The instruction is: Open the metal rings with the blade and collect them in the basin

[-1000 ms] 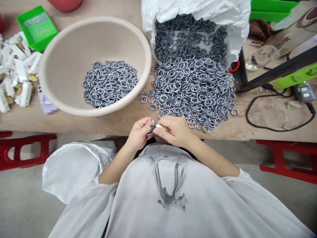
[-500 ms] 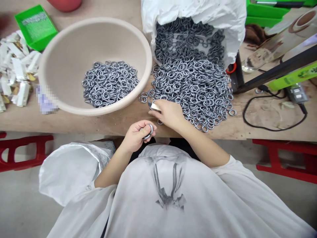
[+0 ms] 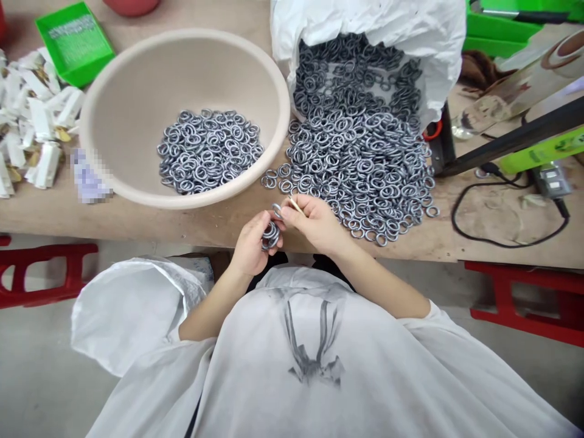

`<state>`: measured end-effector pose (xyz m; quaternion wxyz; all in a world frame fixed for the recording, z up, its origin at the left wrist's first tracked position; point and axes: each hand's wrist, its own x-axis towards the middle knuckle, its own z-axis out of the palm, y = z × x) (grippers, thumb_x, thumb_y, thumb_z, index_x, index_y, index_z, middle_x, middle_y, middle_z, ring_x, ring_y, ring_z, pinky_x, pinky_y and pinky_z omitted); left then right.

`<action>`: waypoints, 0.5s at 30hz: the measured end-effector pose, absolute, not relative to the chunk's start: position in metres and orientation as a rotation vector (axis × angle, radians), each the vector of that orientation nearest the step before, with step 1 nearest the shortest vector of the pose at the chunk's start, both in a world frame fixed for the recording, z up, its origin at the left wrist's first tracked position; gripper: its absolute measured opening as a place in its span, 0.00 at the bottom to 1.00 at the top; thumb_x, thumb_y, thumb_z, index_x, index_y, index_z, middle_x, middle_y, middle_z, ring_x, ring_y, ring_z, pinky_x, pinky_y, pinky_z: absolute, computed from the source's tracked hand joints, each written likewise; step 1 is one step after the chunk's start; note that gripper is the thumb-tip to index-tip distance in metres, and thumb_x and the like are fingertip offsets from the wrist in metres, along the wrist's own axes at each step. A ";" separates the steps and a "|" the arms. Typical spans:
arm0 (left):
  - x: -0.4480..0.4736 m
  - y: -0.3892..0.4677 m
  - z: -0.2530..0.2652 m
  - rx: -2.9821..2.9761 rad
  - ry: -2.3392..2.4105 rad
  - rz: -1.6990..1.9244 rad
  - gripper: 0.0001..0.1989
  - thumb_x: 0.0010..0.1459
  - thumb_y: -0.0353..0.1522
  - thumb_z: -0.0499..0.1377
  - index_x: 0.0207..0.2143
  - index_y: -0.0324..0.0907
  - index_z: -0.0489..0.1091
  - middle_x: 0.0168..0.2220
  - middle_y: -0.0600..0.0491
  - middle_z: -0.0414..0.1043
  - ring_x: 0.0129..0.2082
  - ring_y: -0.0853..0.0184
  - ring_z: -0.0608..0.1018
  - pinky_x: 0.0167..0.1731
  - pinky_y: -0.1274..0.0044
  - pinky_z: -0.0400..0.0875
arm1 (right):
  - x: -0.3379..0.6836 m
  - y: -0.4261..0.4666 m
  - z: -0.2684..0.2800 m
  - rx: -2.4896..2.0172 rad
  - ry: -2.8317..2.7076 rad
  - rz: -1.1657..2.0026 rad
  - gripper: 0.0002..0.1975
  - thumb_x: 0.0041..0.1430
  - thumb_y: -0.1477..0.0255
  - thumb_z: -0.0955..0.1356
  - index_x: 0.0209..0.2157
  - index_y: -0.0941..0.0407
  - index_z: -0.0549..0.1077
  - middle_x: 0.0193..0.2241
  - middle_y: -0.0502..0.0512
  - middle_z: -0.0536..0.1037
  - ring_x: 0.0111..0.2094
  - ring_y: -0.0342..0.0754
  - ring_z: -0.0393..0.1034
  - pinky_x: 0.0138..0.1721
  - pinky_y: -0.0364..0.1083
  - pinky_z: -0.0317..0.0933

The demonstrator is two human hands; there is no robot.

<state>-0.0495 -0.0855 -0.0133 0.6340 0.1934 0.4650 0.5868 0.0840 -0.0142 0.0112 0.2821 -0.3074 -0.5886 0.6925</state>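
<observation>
My left hand (image 3: 252, 244) is closed around several grey metal rings (image 3: 271, 235) at the table's front edge. Close beside it, my right hand (image 3: 314, 222) pinches one metal ring (image 3: 277, 211) near the left fingertips. A thin pale strip-like tool (image 3: 296, 205) is also in the right hand; its kind cannot be made out. Just beyond the right hand spreads a large pile of metal rings (image 3: 365, 164), spilling from a white sack (image 3: 378, 21) lying on its side. To the left, a big beige basin (image 3: 132, 103) holds a heap of similar rings (image 3: 212, 149).
A green bin (image 3: 75, 45) and white pieces (image 3: 41, 118) lie at left. On the right are a dark metal bar (image 3: 515, 131), a looped black cable (image 3: 456, 219) and a clear plastic roll (image 3: 506, 100). Red stools (image 3: 50, 277) and an open white bag (image 3: 132, 310) are below the table.
My right hand has come down from the pile's edge to the left hand, now pinching a ring. More rings show in the left hand. The view has shifted slightly.
</observation>
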 end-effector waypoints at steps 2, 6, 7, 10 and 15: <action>-0.041 -0.084 -0.013 0.522 1.071 1.370 0.20 0.55 0.48 0.64 0.31 0.40 0.68 0.22 0.59 0.66 0.15 0.77 0.67 0.10 0.85 0.55 | 0.085 -0.024 0.008 -0.830 -1.472 1.876 0.15 0.60 0.56 0.69 0.33 0.54 0.66 0.25 0.46 0.70 0.24 0.43 0.67 0.29 0.44 0.64; -0.035 -0.084 -0.010 0.582 1.054 1.345 0.20 0.55 0.47 0.65 0.28 0.40 0.67 0.21 0.59 0.65 0.15 0.78 0.65 0.12 0.86 0.55 | 0.091 -0.028 0.004 -0.882 -1.564 1.627 0.15 0.60 0.58 0.70 0.41 0.53 0.69 0.30 0.48 0.74 0.28 0.43 0.69 0.34 0.44 0.66; -0.035 -0.084 -0.009 0.576 1.040 1.319 0.20 0.54 0.46 0.66 0.28 0.39 0.67 0.21 0.58 0.65 0.15 0.78 0.65 0.12 0.86 0.55 | 0.094 -0.026 0.004 -0.881 -1.614 1.591 0.15 0.61 0.58 0.69 0.43 0.53 0.69 0.31 0.48 0.75 0.29 0.43 0.70 0.35 0.44 0.65; -0.037 -0.085 -0.002 0.532 0.988 1.248 0.21 0.54 0.46 0.66 0.25 0.38 0.66 0.21 0.57 0.66 0.15 0.79 0.64 0.12 0.86 0.54 | 0.104 -0.021 0.009 -0.932 -1.812 1.366 0.15 0.64 0.57 0.66 0.40 0.55 0.72 0.28 0.49 0.74 0.28 0.42 0.67 0.33 0.43 0.61; -0.039 -0.087 0.005 0.411 0.967 1.236 0.20 0.50 0.43 0.68 0.25 0.39 0.65 0.18 0.59 0.63 0.13 0.79 0.61 0.12 0.86 0.54 | 0.115 -0.023 0.017 -0.860 -2.266 0.860 0.22 0.67 0.54 0.62 0.28 0.57 0.70 0.24 0.49 0.70 0.26 0.41 0.61 0.29 0.43 0.49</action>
